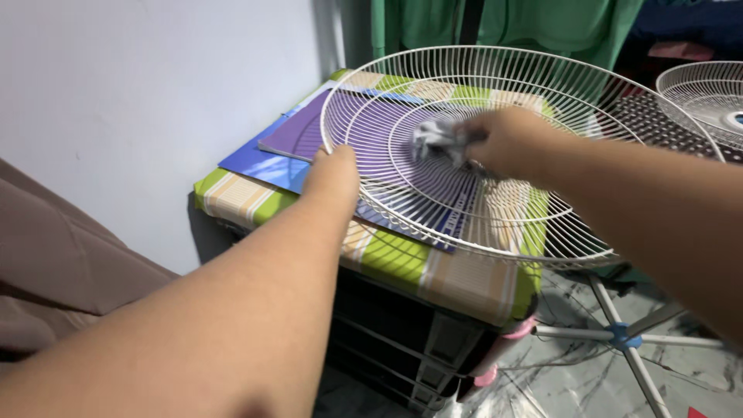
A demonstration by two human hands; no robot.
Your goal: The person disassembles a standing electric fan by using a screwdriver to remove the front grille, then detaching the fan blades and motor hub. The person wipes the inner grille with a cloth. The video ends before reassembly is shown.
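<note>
two hands (pixel 334 176) (pixel 507 142) on fan grille (pixel 542 224)

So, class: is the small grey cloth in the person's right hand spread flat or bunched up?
Bunched up: the small grey cloth is a crumpled wad in the right hand, pressed on the white wire fan guard.

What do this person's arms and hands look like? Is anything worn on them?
Both forearms are bare, with no sleeves in view. The left hand and the right hand show no gloves, watch or bracelets. Any rings cannot be made out, since the fingers are blurred.
</note>
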